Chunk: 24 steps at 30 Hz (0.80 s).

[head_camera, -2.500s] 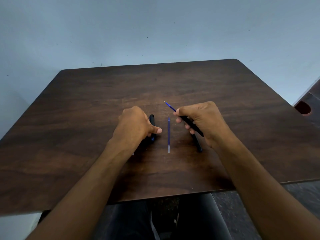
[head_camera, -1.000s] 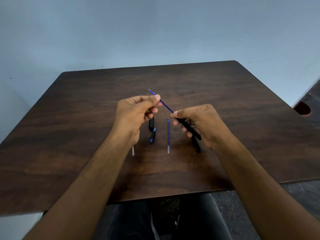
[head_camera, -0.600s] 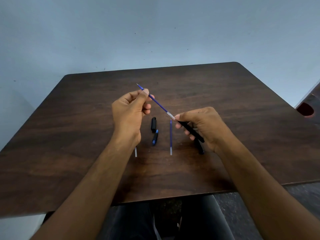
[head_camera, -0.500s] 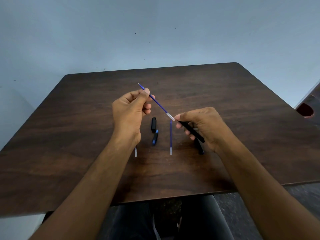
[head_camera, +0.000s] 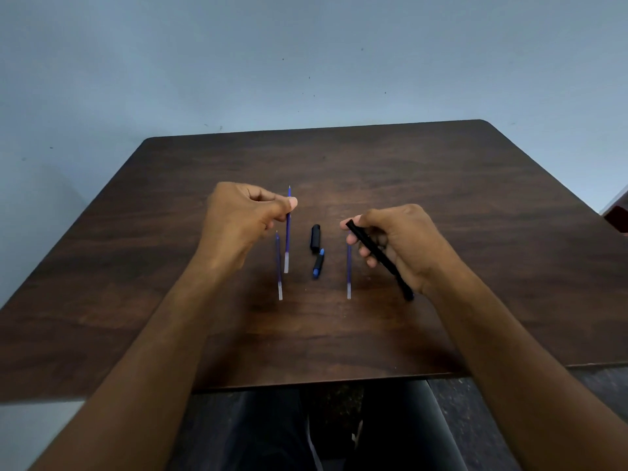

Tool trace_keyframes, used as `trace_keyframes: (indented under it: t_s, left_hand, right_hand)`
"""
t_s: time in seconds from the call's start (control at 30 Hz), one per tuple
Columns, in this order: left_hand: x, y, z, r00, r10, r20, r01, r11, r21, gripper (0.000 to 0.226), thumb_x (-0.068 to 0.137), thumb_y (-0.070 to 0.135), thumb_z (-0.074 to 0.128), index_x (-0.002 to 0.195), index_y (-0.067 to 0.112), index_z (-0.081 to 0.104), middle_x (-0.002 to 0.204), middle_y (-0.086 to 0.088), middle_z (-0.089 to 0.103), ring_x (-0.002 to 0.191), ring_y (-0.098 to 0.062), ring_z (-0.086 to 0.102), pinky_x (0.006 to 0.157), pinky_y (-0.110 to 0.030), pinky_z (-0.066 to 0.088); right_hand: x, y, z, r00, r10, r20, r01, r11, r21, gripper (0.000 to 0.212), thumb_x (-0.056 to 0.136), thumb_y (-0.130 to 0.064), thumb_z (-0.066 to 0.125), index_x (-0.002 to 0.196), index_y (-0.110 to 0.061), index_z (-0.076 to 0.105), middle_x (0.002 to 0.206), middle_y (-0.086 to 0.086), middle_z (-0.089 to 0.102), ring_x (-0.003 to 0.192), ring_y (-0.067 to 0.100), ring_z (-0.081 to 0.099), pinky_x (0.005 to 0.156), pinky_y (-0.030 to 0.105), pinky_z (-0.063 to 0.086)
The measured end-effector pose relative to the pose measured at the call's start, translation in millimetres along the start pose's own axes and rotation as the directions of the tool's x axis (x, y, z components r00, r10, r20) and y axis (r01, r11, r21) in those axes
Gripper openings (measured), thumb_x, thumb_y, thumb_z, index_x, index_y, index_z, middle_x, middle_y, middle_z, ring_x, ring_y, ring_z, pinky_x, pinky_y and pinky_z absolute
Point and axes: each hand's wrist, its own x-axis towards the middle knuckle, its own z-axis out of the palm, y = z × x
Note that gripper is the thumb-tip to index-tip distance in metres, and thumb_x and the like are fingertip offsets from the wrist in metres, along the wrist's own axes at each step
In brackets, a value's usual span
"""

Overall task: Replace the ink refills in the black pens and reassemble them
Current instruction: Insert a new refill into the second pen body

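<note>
2 hands | left hand (head_camera: pixel 243 220) pinches refill (head_camera: pixel 288 232) | right hand (head_camera: pixel 397 243) grips pen barrel (head_camera: pixel 377 254)

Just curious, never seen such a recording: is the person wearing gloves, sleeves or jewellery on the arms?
No. The left hand and right hand are bare, with no gloves, rings or watch showing. Both forearms are uncovered; no sleeve is in view.

The right hand (head_camera: pixel 401 246) hid the middle of the black pen barrel (head_camera: pixel 365 237) and the top of the refill (head_camera: pixel 349 277) lying just left of it, while the table (head_camera: pixel 509 266) ran past both side edges.
</note>
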Motion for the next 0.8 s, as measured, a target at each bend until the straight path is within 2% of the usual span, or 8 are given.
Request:
trace_keyframes:
  t_s: [0.17,0.33,0.43,0.53,0.63,0.8]
  left_hand:
    - [0,-10,-8,0.989,-0.141,0.045,0.123,0.955,0.271,0.018,0.076,0.034,0.085,0.071,0.018,0.078,0.067,0.006,0.073,0.065,-0.003,0.060,0.066,-0.026,0.048]
    - [2,-20,-11,0.982,-0.185,-0.045,0.189,0.910,0.369,0.020,0.075,0.034,0.086,0.067,0.018,0.078,0.072,-0.002,0.076,0.081,-0.013,0.071,0.075,-0.032,0.057]
    - [6,-24,-10,0.974,-0.212,-0.075,0.225,0.898,0.379,0.023,0.077,0.034,0.086,0.065,0.018,0.075,0.068,0.000,0.074,0.074,-0.010,0.070,0.062,-0.027,0.052]
    - [6,-28,-6,0.969,-0.236,-0.076,0.246,0.886,0.393,0.024,0.076,0.035,0.086,0.065,0.017,0.075,0.066,0.001,0.074,0.066,-0.008,0.068,0.060,-0.026,0.053]
    - [6,-32,-2,0.968,-0.244,-0.058,0.245,0.875,0.416,0.024,0.072,0.036,0.088,0.067,0.016,0.077,0.068,0.001,0.074,0.065,-0.007,0.067,0.054,-0.022,0.046]
    - [10,-34,1,0.959,-0.280,-0.042,0.268,0.851,0.451,0.028,0.069,0.043,0.089,0.067,0.019,0.075,0.068,0.003,0.074,0.062,-0.003,0.062,0.051,-0.022,0.041]
  right_hand:
    - [4,1,14,0.999,-0.002,0.036,0.002,1.000,0.001,0.020,0.093,-0.008,0.061,0.089,0.000,0.079,0.077,0.014,0.073,0.059,0.018,0.061,0.049,0.029,0.049]
    - [7,1,23,0.998,0.014,0.053,-0.015,1.000,0.013,0.018,0.092,-0.007,0.063,0.087,0.000,0.079,0.072,0.011,0.071,0.058,0.017,0.061,0.049,0.030,0.050]
    - [8,1,26,0.998,0.026,0.061,-0.028,0.999,0.023,0.016,0.092,-0.007,0.066,0.089,0.004,0.078,0.073,0.013,0.071,0.059,0.019,0.062,0.051,0.031,0.052]
    - [7,2,27,0.999,0.011,0.053,-0.011,1.000,0.003,0.015,0.090,-0.007,0.068,0.088,0.004,0.078,0.073,0.014,0.072,0.059,0.019,0.063,0.050,0.032,0.053]
    - [8,3,26,0.999,-0.001,0.042,0.003,0.999,-0.036,0.014,0.088,-0.009,0.072,0.086,0.003,0.078,0.074,0.015,0.074,0.060,0.018,0.064,0.051,0.032,0.054]
    - [10,5,24,0.999,0.014,0.030,-0.013,0.999,-0.033,0.012,0.086,-0.010,0.075,0.082,0.000,0.079,0.074,0.014,0.076,0.059,0.017,0.067,0.055,0.029,0.055]
